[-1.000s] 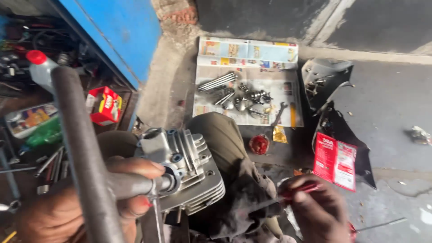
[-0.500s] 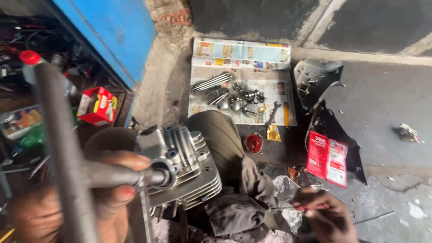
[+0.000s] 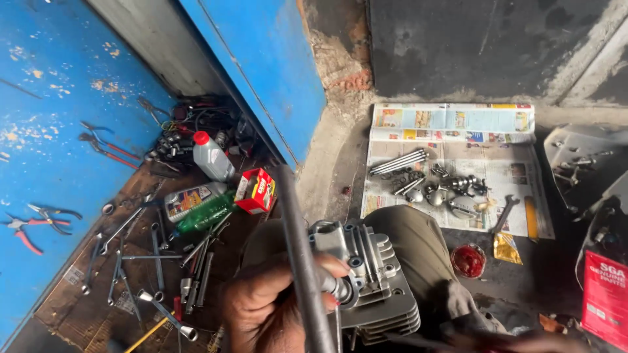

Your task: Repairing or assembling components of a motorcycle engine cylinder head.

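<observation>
1. The finned engine cylinder [image 3: 369, 287] rests on the person's knee [image 3: 418, 248] at the bottom middle.
2. The left hand [image 3: 271, 307] is clenched around a grey metal bar [image 3: 301, 261] against the cylinder's left edge.
3. The right hand [image 3: 523, 341] is blurred at the bottom edge; its grip cannot be told.
4. A newspaper [image 3: 451, 131] with loose metal parts [image 3: 432, 183] lies beyond the knee; bare floor [image 3: 340, 163] runs along its left edge.

My left hand [image 3: 271, 307] grips a bar [image 3: 302, 261] against the cylinder head [image 3: 369, 281] on my knee. Tools [image 3: 150, 261] lie left; behind, a newspaper [image 3: 451, 124] carries engine parts [image 3: 432, 183].
</observation>
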